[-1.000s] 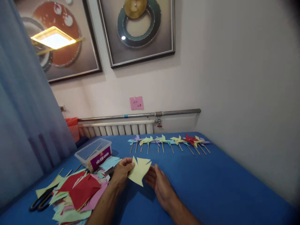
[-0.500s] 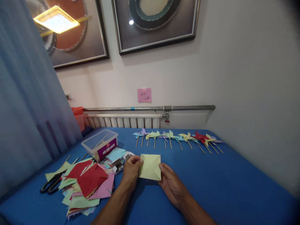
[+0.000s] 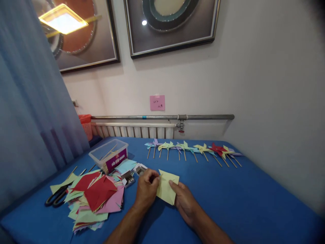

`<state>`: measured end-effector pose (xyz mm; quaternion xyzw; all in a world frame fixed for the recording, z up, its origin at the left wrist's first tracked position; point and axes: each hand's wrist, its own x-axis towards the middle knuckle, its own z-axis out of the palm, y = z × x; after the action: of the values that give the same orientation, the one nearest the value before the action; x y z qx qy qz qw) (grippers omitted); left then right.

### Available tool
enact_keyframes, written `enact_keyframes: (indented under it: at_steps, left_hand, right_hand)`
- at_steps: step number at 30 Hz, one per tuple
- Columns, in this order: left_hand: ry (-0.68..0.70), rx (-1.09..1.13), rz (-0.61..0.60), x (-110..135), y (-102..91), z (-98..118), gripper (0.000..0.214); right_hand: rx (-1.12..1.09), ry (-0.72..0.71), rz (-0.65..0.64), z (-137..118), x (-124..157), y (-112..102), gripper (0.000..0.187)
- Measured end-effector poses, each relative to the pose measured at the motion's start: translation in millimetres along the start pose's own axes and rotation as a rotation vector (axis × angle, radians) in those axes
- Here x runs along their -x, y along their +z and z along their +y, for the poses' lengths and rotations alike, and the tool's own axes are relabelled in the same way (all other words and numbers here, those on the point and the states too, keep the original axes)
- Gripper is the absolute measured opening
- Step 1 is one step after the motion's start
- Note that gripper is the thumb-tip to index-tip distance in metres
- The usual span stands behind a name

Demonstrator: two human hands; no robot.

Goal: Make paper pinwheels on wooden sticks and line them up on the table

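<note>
A pale yellow paper square [image 3: 166, 189] with slits at its corners is held up above the blue-covered table [image 3: 228, 203]. My left hand [image 3: 147, 188] pinches its left edge near the upper corner, thumb and fingertips together. On the other side, my right hand [image 3: 184, 200] grips the right edge, thumb on the front face and fingers behind. The square is tilted. Left of my left hand are small open boxes of metal bits [image 3: 128, 178] and a pile of coloured paper squares [image 3: 100, 195], red ones on top.
Finished paper pinwheels on sticks [image 3: 185, 147] lie in a row along the back. A clear plastic tub [image 3: 109, 156] with sticks stands at the back left. Black-handled scissors [image 3: 57, 196] lie by the paper pile. A blue curtain [image 3: 38, 101] hangs at the left.
The yellow square has turned clockwise and shifted slightly right. My left hand has moved right to its upper left corner, and my right thumb has slid further onto its face.
</note>
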<state>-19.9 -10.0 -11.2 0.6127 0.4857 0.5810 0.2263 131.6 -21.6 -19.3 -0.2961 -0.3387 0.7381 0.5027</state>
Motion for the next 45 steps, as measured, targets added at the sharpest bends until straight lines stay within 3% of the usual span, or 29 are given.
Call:
enact_keyframes:
  at_steps: [3, 6, 18, 25, 27, 29, 32, 34, 36, 39, 45]
  left_hand:
    - [0.274, -0.130, -0.081, 4, -1.0, 3, 0.020]
    - [0.413, -0.220, -0.157, 6, -0.8, 4, 0.027]
    - [0.586, -0.417, -0.152, 8, -1.0, 5, 0.027]
    - [0.594, -0.445, -0.150, 10, -0.5, 5, 0.028]
    - [0.536, -0.390, -0.180, 10, -1.3, 8, 0.025]
    - [0.384, -0.283, -0.182, 9, -2.3, 12, 0.019]
    - [-0.004, -0.107, -0.152, 4, -4.5, 15, 0.014]
    - [-0.252, 0.017, -0.207, 0, -6.5, 15, 0.018]
    - [-0.409, 0.136, -0.290, -2, -8.0, 14, 0.021]
    - [-0.510, 0.257, -0.350, -3, -8.3, 12, 0.021]
    - [-0.580, 0.328, -0.328, -2, -2.3, 1, 0.026]
  right_hand:
    - [-0.016, -0.012, 0.042, 3, -1, -1, 0.045]
    - [-0.018, -0.017, 0.076, 3, -1, -1, 0.040]
    - [0.031, -0.098, 0.084, 1, 1, 2, 0.047]
    - [0.120, -0.153, 0.146, 17, -11, -12, 0.046]
    - [0.165, -0.174, 0.192, 20, -15, -18, 0.042]
    - [0.230, -0.196, 0.248, 20, -17, -22, 0.039]
    - [0.321, -0.212, 0.253, 15, -17, -24, 0.036]
    - [0.375, -0.209, 0.227, 13, -14, -22, 0.036]
    - [0.432, -0.208, 0.212, 11, -12, -19, 0.037]
    - [0.482, -0.205, 0.186, 11, -10, -15, 0.038]
    - [0.459, -0.171, 0.134, 15, -11, -14, 0.037]
